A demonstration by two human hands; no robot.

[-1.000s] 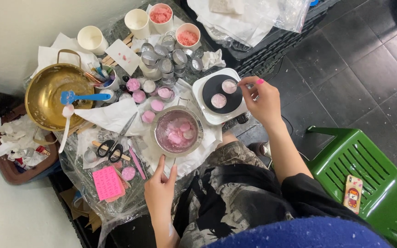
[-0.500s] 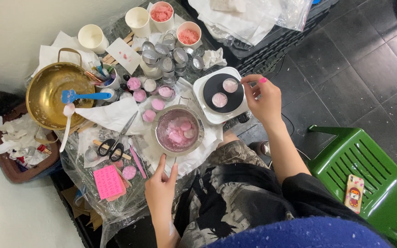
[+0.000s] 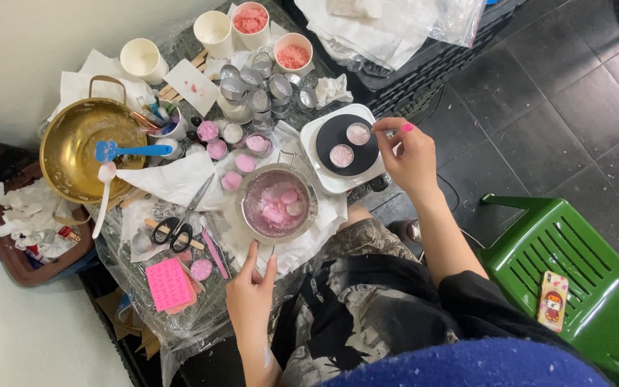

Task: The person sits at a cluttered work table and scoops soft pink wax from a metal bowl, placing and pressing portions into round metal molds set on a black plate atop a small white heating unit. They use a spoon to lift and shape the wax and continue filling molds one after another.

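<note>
Plastic sheeting covers the crowded tabletop [image 3: 202, 322] where she works. Her right hand [image 3: 413, 154] pinches a thin stick, its tip at the small tin [image 3: 358, 133] on the black hotplate [image 3: 347, 143], seemingly stirring or setting a wick. Just beside it sits a second tin [image 3: 341, 155]. Her left hand [image 3: 251, 297], fingers loosely together, rests below the metal bowl [image 3: 276, 203] of pink wax. Steady, light strokes seem needed.

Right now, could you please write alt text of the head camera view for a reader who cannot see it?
A seated person's right hand reaches over two small pale pink tins on a white hot plate, while the left hand rests near a metal pot of pink pieces. Nearby lie a brass bowl, scissors and a green chair.
</note>
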